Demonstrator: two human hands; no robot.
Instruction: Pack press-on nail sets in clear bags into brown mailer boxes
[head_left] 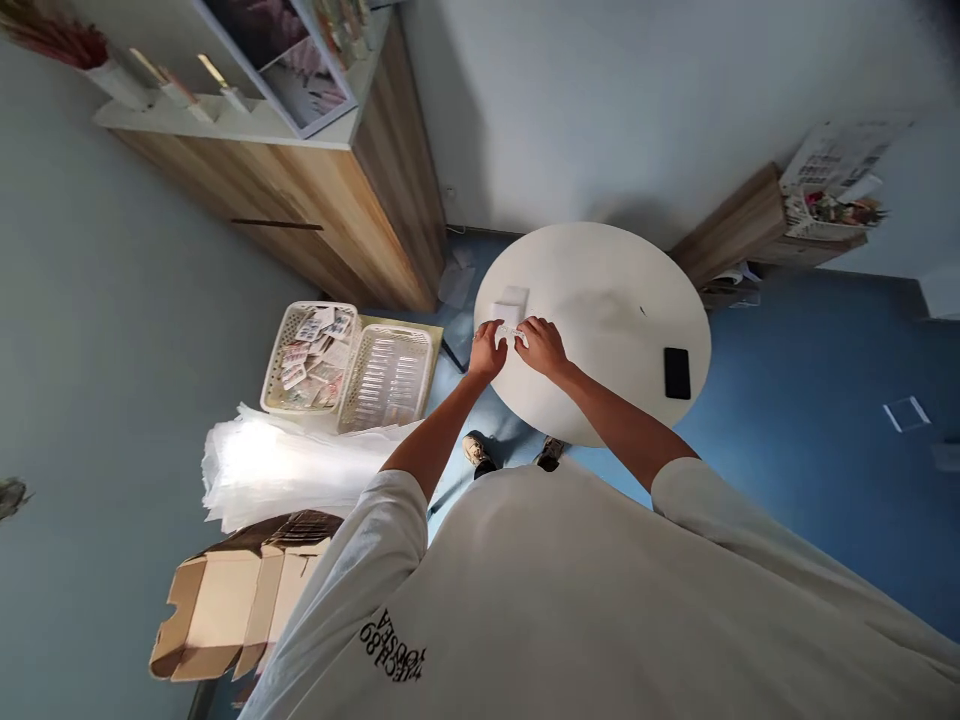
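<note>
White shirt (585, 590) closest to the lens, dark lettering at the chest, on the near side of the round table (592, 255). Both bare forearms reach over the table's near edge.

Hands: left hand (487, 352) and right hand (543, 347) close together, above the left part of the table. Between them, a small white piece (511, 331) with faint marks on it. Left thumb and forefinger clamped on its left end; right fingers bent, tips pressed on its right end. Remaining fingers too small to make out. Just beyond the piece, on the table's left part, a flat white packet (511, 303); cannot tell whether the two touch.

Also on the table: black phone (676, 373), lying flat near the right edge; thin dark sliver (643, 311), right of the middle, well apart from the hands.

Left of the table: two white baskets side by side, one basket (300, 410) heaped with printed cards (298, 353), the other basket (424, 372) holding rows of clear packs (390, 380). Nearer than these, left of the table, a bundle of translucent sheeting (285, 465), then an open cardboard box (225, 610).

Beyond the table, to its left: wood-grain cabinet (315, 210), framed picture (307, 75) on top. Beyond the table, to its right: low wooden shelf (739, 220). Blue floor (810, 430) right of the table. Shoes (475, 448) at the table's near edge.
</note>
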